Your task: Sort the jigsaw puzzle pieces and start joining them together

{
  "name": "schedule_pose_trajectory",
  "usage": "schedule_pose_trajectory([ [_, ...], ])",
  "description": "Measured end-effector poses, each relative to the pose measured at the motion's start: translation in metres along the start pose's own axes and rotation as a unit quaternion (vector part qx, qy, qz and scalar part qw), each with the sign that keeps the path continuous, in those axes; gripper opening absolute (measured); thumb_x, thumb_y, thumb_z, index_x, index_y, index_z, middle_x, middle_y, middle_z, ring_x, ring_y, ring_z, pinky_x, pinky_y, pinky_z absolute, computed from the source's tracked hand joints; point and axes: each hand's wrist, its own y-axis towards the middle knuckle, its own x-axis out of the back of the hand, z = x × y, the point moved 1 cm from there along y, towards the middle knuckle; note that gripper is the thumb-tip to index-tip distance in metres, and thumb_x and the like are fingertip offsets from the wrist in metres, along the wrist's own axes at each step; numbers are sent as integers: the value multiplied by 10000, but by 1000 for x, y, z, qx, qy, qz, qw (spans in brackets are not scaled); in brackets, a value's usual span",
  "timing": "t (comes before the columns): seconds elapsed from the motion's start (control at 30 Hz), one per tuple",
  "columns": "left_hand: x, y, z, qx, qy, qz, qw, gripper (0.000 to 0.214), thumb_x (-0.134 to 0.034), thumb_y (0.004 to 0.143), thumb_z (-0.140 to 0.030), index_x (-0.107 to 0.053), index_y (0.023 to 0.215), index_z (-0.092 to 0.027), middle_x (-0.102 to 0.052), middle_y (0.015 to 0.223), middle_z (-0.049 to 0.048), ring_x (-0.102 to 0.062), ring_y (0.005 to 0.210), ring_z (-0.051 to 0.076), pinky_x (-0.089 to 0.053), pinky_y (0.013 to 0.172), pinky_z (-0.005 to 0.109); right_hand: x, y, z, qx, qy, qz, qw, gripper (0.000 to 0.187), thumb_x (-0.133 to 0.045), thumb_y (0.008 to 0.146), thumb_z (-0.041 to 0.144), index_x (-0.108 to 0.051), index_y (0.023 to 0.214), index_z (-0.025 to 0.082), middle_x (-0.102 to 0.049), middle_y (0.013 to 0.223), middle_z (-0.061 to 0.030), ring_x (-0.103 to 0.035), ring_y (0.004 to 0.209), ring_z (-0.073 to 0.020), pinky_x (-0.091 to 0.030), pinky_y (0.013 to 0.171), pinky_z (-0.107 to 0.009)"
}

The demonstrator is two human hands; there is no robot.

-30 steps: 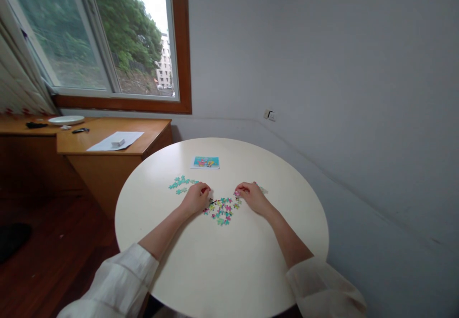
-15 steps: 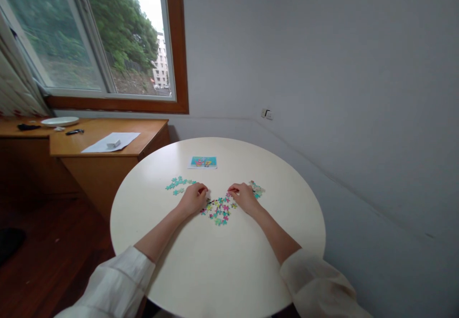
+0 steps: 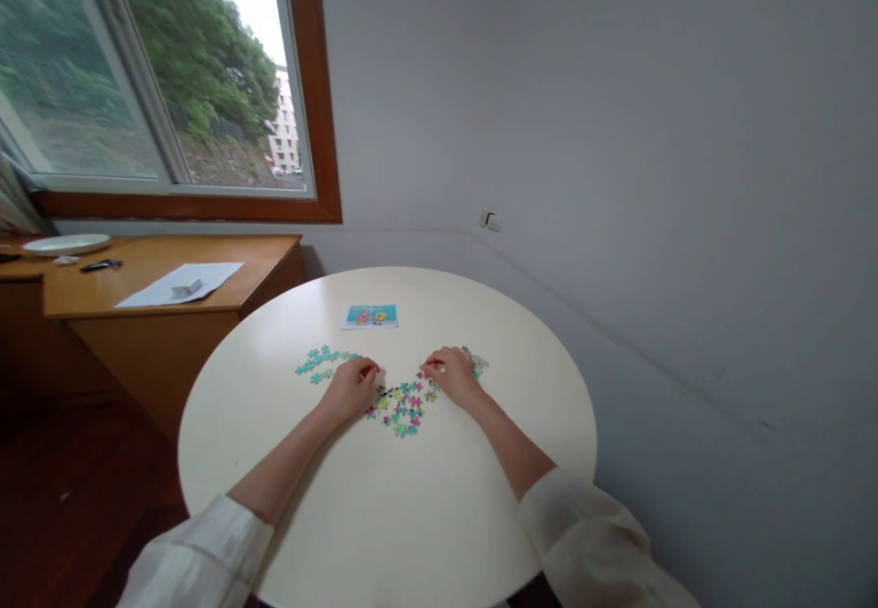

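Note:
My left hand [image 3: 351,386] rests at the left edge of a loose heap of colourful jigsaw puzzle pieces [image 3: 410,400], its fingers curled in a pinch. Whatever is between those fingertips is hidden. On the heap's upper right, my right hand [image 3: 455,376] has thumb and fingers pinched together close to pink pieces; I cannot make out what they hold. Beyond my left hand lies a group of turquoise pieces [image 3: 319,358]. Pale and green pieces [image 3: 479,365] show just past my right hand, partly covered by it.
A small picture card [image 3: 370,316] with cartoon figures lies toward the far side of the round white table [image 3: 404,517]. At the left, a wooden desk [image 3: 267,270] bears a paper sheet [image 3: 147,293], a small white box [image 3: 187,287] and a white plate [image 3: 67,244]. A wall stands behind.
The whole view has swung slightly to the right, so everything sits further left in the picture. Both hands keep nearly the same pose and place over the pieces.

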Motion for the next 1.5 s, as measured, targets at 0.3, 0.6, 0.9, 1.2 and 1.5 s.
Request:
schedule_pose_trajectory([
  [0.3, 2, 1, 2, 2, -14, -9, 1000, 258, -432, 772, -234, -676, 744, -157, -696, 780, 69, -603, 721, 191, -458, 702, 295, 25, 1, -49, -121, -63, -1, 991, 199, -565, 806, 324, -711, 922, 254, -670, 1020, -52, -561, 997, -220, -333, 818, -341],
  [0.6, 4, 0, 0, 10, -19, -8, 1000, 257, -432, 771, -236, -675, 752, -152, -699, 794, 72, -614, 736, 195, -460, 703, 297, 12, 4, -52, -97, -85, 10, 992, 238, -548, 823, 332, -695, 1008, 298, -618, 1121, -57, -514, 1049, -227, -318, 863, -357],
  [0.9, 4, 1, 1, 13, -17, 3, 1000, 267, -423, 780, -240, -670, 779, -140, -693, 813, 85, -621, 762, 204, -462, 716, 305, 15, 6, -42, -54, -99, -2, 994, 264, -457, 868, 232, -714, 808, 227, -685, 939, -58, -552, 930, -207, -306, 820, -350],
  [1.2, 2, 2, 4, 21, -19, 6, 1000, 270, -425, 781, -241, -672, 793, -134, -691, 821, 90, -616, 771, 203, -463, 725, 304, 11, 11, -44, -62, 113, -132, 983, 250, -453, 823, 256, -644, 688, 168, -651, 708, -34, -561, 708, -157, -383, 699, -273],
  [1.5, 2, 1, 5, 15, -18, 1, 1000, 277, -426, 790, -240, -680, 797, -129, -692, 823, 93, -619, 767, 204, -464, 729, 306, 8, 5, -37, -48, 201, -60, 977, 264, -469, 780, 328, -627, 644, 165, -625, 636, -22, -536, 621, -143, -390, 616, -256],
])
